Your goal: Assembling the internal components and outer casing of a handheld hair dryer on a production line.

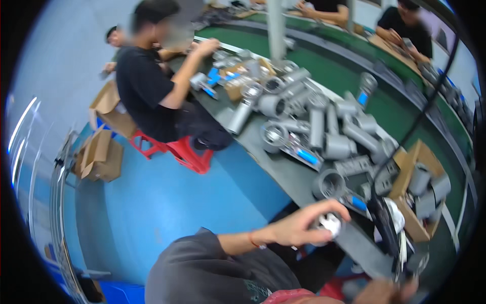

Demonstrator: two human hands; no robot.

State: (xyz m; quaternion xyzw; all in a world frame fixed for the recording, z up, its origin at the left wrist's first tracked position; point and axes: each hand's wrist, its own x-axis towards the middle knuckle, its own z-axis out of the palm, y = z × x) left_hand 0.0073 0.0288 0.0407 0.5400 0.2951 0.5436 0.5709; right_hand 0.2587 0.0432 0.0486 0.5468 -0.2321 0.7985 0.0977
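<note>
Fingers of the left hand (302, 229) were curved around 1 grey round part with a white centre (330, 225), to the left of the open cardboard box (412, 223), opened only to its width. The right hand (379, 292) was blurred below this box; its grip I could not tell. The part seemed light, stiff, perhaps slippery; its outer wall looked safest to hold. Grey tubular housings (317, 126) lay to the upper left of the box.

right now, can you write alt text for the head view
The left hand holds a partly white piece beside a workbench piled with gray parts; the right hand is blurred, lower right. A co-worker sits nearby.
</note>
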